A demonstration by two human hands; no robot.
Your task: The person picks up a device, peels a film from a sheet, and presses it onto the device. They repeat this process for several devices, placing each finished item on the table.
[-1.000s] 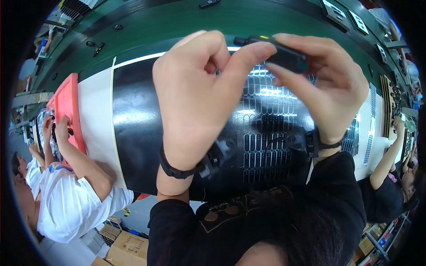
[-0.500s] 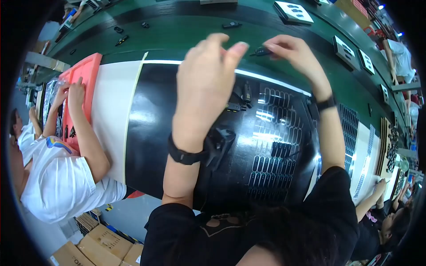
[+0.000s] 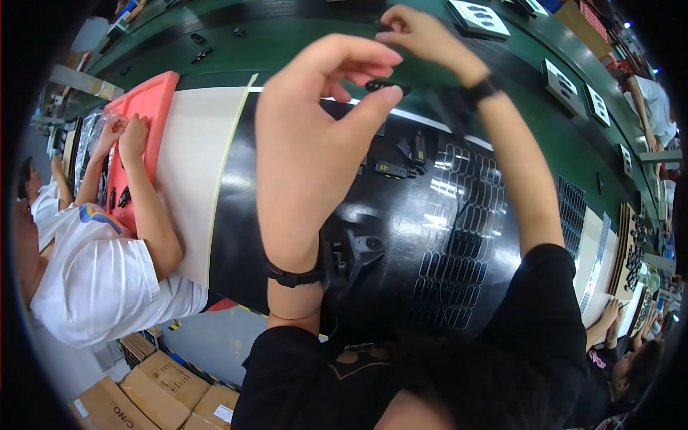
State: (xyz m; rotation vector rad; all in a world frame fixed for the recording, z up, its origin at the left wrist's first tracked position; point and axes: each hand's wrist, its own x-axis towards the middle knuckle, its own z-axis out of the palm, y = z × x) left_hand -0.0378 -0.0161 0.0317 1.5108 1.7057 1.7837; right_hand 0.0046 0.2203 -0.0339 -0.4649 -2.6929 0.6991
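Observation:
My left hand (image 3: 308, 136) is raised over the black mat (image 3: 236, 236). Between its thumb and fingers is a small black handheld device (image 3: 378, 85). Farther out, over the green conveyor belt, my right hand (image 3: 423, 36) closes its fingertips on another small black device (image 3: 385, 27), mostly hidden by the fingers. Beyond my left wrist, two small black devices (image 3: 391, 170) lie on the mat, one with a lit display. To their right is a transparent sheet of oval film pieces (image 3: 459, 222).
The green belt (image 3: 287, 46) runs across the far side, carrying loose black devices (image 3: 203, 55) and white trays (image 3: 479, 18). At left, a co-worker in a white shirt (image 3: 100, 279) works at a red tray (image 3: 159, 122). Cardboard boxes (image 3: 165, 380) stand on the floor at lower left.
My right hand has moved up and left, farther over the belt, onto another device. My left hand, its fingers empty before, now has a device in them.

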